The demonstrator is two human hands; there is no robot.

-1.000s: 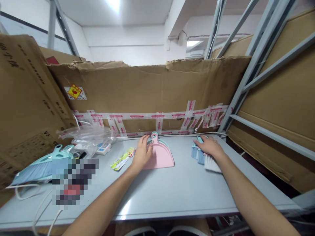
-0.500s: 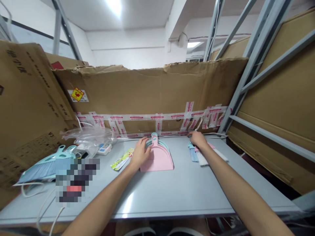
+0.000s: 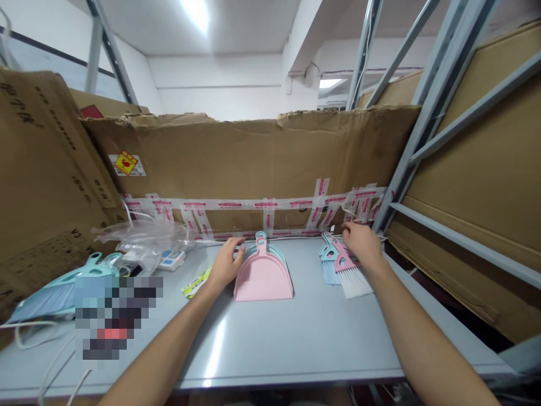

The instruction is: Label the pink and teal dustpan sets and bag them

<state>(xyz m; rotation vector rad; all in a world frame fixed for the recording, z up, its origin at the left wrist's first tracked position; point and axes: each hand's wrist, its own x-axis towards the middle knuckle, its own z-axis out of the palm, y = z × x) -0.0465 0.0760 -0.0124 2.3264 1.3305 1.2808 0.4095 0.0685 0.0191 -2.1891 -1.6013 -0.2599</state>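
My left hand (image 3: 228, 262) is at the left edge of a stack of dustpans, fingers stretched forward and holding nothing; I cannot tell if it touches them. On top lies a pink dustpan (image 3: 264, 279), with the teal rim of another dustpan (image 3: 274, 249) showing behind it. To the right, my right hand (image 3: 362, 245) rests beside several small brushes, fingers loosely bent and apart. A teal brush with blue bristles (image 3: 331, 272) lies leftmost. Overlapping it is a pink brush with white bristles (image 3: 355, 282), close to my right hand. Some handles are partly hidden.
A yellow-green card (image 3: 195, 283) lies under my left forearm. More teal dustpans and a brush (image 3: 67, 290), clear plastic bags (image 3: 147, 237), a white box (image 3: 172, 258) and white cables (image 3: 57, 361) are at left. A tall cardboard wall (image 3: 253, 163) backs the grey table (image 3: 296, 344).
My right hand has moved right, off the teal and pink brush handles, which now show. The white-bristled brushes lie closer together. My left hand has shifted slightly left from the dustpans.
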